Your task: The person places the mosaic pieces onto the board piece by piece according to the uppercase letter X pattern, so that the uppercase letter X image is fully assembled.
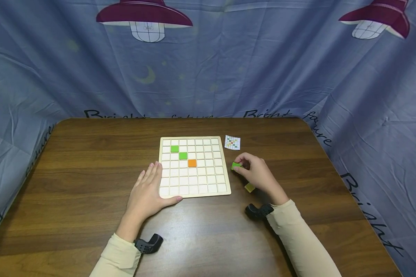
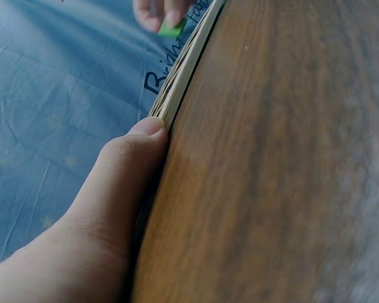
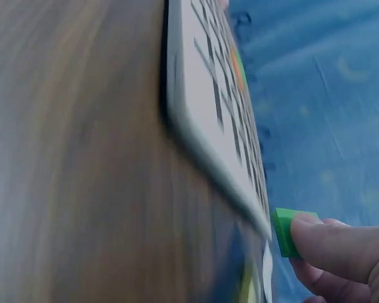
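Observation:
A light wooden grid board (image 1: 194, 195) with white squares lies on the table. Two green tiles (image 1: 175, 149) and an orange tile (image 1: 192, 163) sit in its squares along a diagonal. My left hand (image 1: 147, 192) rests at the board's left edge and near corner, fingers extended, with the thumb against the near edge. Just right of the board, my right hand (image 1: 258, 171) pinches a green block (image 3: 285, 232) between thumb and fingers. Below that hand a yellowish block (image 1: 249, 187) lies on the wood, partly in its shadow.
A small card (image 1: 232, 142) printed with a coloured grid lies beyond the board's right side. The brown wooden table (image 1: 90, 173) extends around the board. A blue curtain (image 1: 208, 77) hangs behind and along the sides. Each wrist wears a black band device (image 1: 149, 244).

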